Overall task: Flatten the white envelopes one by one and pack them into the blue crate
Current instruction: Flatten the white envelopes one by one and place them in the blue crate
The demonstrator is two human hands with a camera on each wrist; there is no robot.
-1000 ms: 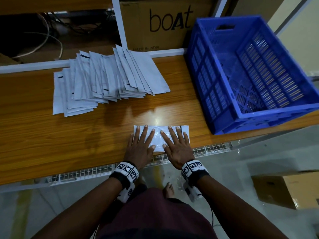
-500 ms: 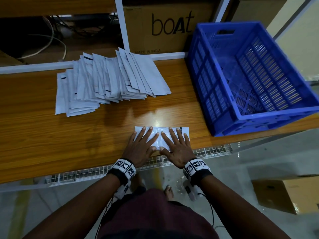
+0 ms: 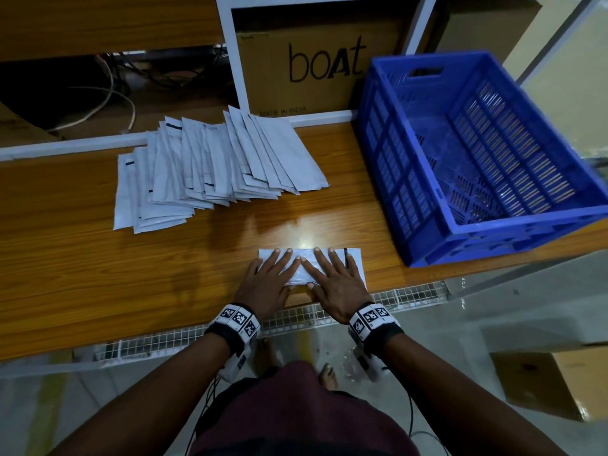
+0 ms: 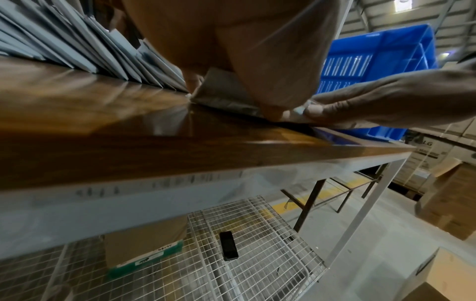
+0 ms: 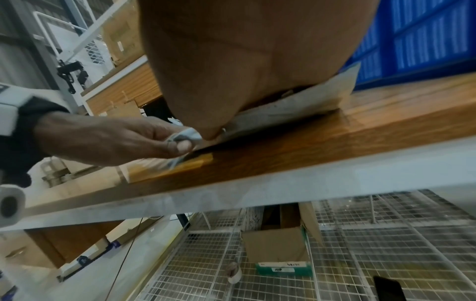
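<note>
I see my left hand [image 3: 263, 284] and right hand [image 3: 339, 284] pressing flat, fingers straight and spread, gripping nothing, on one white paper envelope [image 3: 356, 261] at the wooden tabletop's [image 3: 98, 274] near edge.

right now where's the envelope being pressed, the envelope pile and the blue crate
envelope being pressed [image 3: 357, 258]: head view, bare right end.
envelope pile [image 3: 289, 156]: head view, topmost envelope's face.
blue crate [image 3: 513, 230]: head view, near rim.

The white envelope [image 3: 357, 264] is showing a thin black stripe near its right end, lying on the brown wood-grain table [image 3: 82, 274]. The crate [image 3: 493, 225] is glowing blue with slotted walls. The wristbands [image 3: 238, 319] are carrying black-and-white square markers; the tan carton [image 3: 322, 60] is bearing black "boAt" lettering.
</note>
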